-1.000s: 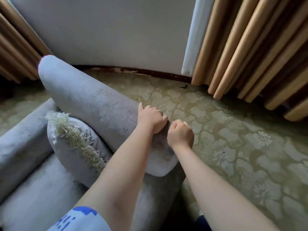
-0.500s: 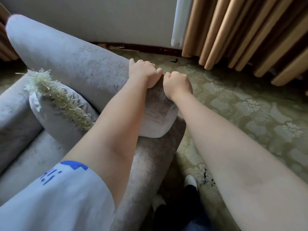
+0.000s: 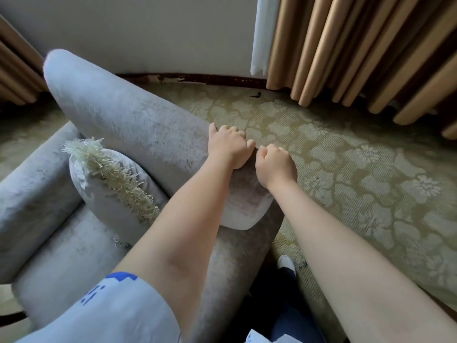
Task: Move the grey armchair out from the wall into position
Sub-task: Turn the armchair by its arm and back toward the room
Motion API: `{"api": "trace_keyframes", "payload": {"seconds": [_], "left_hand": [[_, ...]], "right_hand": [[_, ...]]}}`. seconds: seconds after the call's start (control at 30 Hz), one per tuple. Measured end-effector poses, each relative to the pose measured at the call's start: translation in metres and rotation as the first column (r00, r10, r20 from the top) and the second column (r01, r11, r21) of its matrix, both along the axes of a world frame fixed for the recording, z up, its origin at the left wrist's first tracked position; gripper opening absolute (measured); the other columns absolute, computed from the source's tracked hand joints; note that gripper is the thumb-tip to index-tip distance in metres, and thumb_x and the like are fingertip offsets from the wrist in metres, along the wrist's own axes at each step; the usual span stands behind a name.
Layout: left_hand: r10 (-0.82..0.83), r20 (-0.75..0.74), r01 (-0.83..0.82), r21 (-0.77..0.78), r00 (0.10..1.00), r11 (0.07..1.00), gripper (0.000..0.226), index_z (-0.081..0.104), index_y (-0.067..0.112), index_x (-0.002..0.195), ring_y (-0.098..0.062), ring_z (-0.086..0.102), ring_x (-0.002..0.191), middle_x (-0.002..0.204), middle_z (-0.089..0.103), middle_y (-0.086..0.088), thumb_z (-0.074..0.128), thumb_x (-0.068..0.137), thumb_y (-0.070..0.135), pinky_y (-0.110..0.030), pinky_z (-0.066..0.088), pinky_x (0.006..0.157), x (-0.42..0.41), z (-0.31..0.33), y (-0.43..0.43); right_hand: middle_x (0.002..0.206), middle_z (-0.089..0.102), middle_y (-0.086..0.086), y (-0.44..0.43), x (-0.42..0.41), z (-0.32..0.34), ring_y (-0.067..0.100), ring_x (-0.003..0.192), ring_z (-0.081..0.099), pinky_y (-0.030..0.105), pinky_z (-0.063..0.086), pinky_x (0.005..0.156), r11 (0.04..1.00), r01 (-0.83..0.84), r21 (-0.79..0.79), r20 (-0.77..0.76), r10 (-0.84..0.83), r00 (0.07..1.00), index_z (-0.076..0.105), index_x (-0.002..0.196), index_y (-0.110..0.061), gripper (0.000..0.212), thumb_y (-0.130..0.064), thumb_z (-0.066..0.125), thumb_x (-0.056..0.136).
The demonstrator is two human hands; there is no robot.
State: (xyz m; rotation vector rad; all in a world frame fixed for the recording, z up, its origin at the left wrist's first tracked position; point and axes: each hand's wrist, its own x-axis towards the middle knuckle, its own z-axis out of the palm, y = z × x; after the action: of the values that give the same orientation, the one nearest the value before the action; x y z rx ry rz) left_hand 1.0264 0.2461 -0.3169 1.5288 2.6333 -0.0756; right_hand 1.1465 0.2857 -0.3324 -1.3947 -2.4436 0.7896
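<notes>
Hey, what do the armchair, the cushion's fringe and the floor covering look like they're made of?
Armchair: likely grey velvet or chenille upholstery, with a soft matte nap showing brushed, patchy shading. Cushion fringe: cream yarn or thread, loose and frayed in tangled strands. Carpet: seemingly woven pile, olive with a paler floral pattern, fine ribbed lines visible. Exact fibres can't be told.

one grey armchair (image 3: 128,125), with two padded arms in view. one cushion (image 3: 108,194) with a fringed edge, lying on the seat. two bare hands: left hand (image 3: 228,147) and right hand (image 3: 275,164), both curled over the nearer chair arm, just beside each other. two sets of tan curtains (image 3: 358,50), one at each side. one white sheer strip (image 3: 259,35). one patterned carpet (image 3: 358,181). one white shoe (image 3: 286,263).
</notes>
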Motion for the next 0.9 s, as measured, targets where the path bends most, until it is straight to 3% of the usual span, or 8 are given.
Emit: {"api": "trace_keyframes", "payload": {"seconds": [0.4, 0.57, 0.63, 0.7, 0.73, 0.8, 0.87, 0.9], "left_hand": [[0.04, 0.062, -0.042, 0.023, 0.997, 0.999, 0.054, 0.067, 0.018, 0.093, -0.021, 0.047, 0.106, 0.102, 0.061, -0.001, 0.024, 0.086, 0.049, -0.047, 0.018, 0.099, -0.01, -0.008, 0.017], [0.261, 0.232, -0.287, 0.088, 0.937, 0.954, 0.042, 0.064, 0.017, 0.084, -0.021, 0.051, 0.086, 0.092, 0.065, -0.002, 0.033, 0.084, 0.045, -0.039, 0.024, 0.08, -0.024, 0.003, 0.039], [0.413, 0.207, -0.453, 0.212, 0.887, 0.866, 0.034, 0.059, 0.014, 0.099, -0.024, 0.051, 0.094, 0.106, 0.059, -0.007, 0.042, 0.082, 0.037, -0.039, 0.029, 0.083, -0.04, 0.006, 0.045], [0.594, 0.119, -0.604, 0.235, 0.796, 0.762, 0.05, 0.047, 0.013, 0.123, -0.03, 0.039, 0.119, 0.13, 0.044, -0.012, 0.045, 0.078, 0.035, -0.047, 0.026, 0.097, -0.064, 0.006, 0.047], [0.696, 0.114, -0.702, 0.21, 0.709, 0.68, 0.064, 0.034, 0.012, 0.136, -0.035, 0.025, 0.132, 0.143, 0.029, -0.015, 0.046, 0.078, 0.036, -0.055, 0.017, 0.105, -0.077, 0.006, 0.045], [0.88, 0.205, -0.903, 0.147, 0.428, 0.405, 0.089, 0.004, 0.012, 0.149, -0.043, -0.006, 0.14, 0.155, -0.002, -0.019, 0.048, 0.08, 0.047, -0.065, -0.003, 0.106, -0.095, 0.007, 0.038], [0.937, 0.319, -0.987, 0.116, 0.144, 0.112, 0.107, -0.011, 0.01, 0.148, -0.046, -0.016, 0.139, 0.154, -0.017, -0.021, 0.051, 0.077, 0.06, -0.069, -0.006, 0.103, -0.102, 0.005, 0.036], [0.937, 0.347, -0.995, 0.103, 0.046, 0.011, 0.113, -0.015, 0.01, 0.147, -0.046, -0.017, 0.138, 0.153, -0.02, -0.022, 0.053, 0.075, 0.065, -0.07, -0.005, 0.102, -0.101, 0.004, 0.039]], "right_hand": [[0.109, 0.056, 0.016, 0.017, -0.004, 0.002, 0.033, 0.095, 0.053, 0.034, 0.037, 0.071, 0.997, -0.064, -0.049, 0.127, 0.07, 0.99, 0.054, 0.107, -0.006, 0.038, -0.03, 0.026, 0.099], [0.109, 0.055, 0.014, 0.027, -0.004, 0.006, 0.032, 0.098, 0.053, 0.036, 0.041, 0.077, 0.981, -0.179, -0.072, 0.182, 0.189, 0.965, 0.051, 0.106, -0.007, 0.033, -0.029, 0.028, 0.098], [0.102, 0.054, 0.01, 0.037, -0.003, 0.004, 0.026, 0.089, 0.052, 0.034, 0.042, 0.072, 0.952, -0.3, -0.064, 0.226, 0.306, 0.925, 0.049, 0.1, -0.01, 0.031, -0.029, 0.025, 0.098], [0.092, 0.05, 0.004, 0.054, -0.004, 0.0, 0.018, 0.077, 0.048, 0.027, 0.038, 0.06, 0.884, -0.459, -0.088, 0.26, 0.466, 0.846, 0.043, 0.088, -0.015, 0.027, -0.029, 0.023, 0.097], [0.086, 0.049, 0.0, 0.065, -0.005, -0.001, 0.015, 0.073, 0.047, 0.024, 0.033, 0.054, 0.843, -0.522, -0.128, 0.241, 0.538, 0.808, 0.04, 0.081, -0.018, 0.026, -0.031, 0.024, 0.097], [0.078, 0.046, -0.005, 0.09, -0.006, 0.001, 0.01, 0.067, 0.046, 0.024, 0.028, 0.051, 0.741, -0.641, -0.202, 0.212, 0.672, 0.71, 0.036, 0.072, -0.024, 0.031, -0.038, 0.027, 0.098], [0.076, 0.045, -0.006, 0.119, -0.008, 0.01, 0.008, 0.064, 0.044, 0.028, 0.03, 0.053, 0.635, -0.743, -0.211, 0.209, 0.772, 0.6, 0.035, 0.068, -0.026, 0.035, -0.043, 0.029, 0.097], [0.075, 0.044, -0.006, 0.134, -0.01, 0.017, 0.009, 0.063, 0.043, 0.028, 0.03, 0.054, 0.586, -0.785, -0.201, 0.211, 0.808, 0.549, 0.035, 0.067, -0.026, 0.036, -0.044, 0.029, 0.097]]}}
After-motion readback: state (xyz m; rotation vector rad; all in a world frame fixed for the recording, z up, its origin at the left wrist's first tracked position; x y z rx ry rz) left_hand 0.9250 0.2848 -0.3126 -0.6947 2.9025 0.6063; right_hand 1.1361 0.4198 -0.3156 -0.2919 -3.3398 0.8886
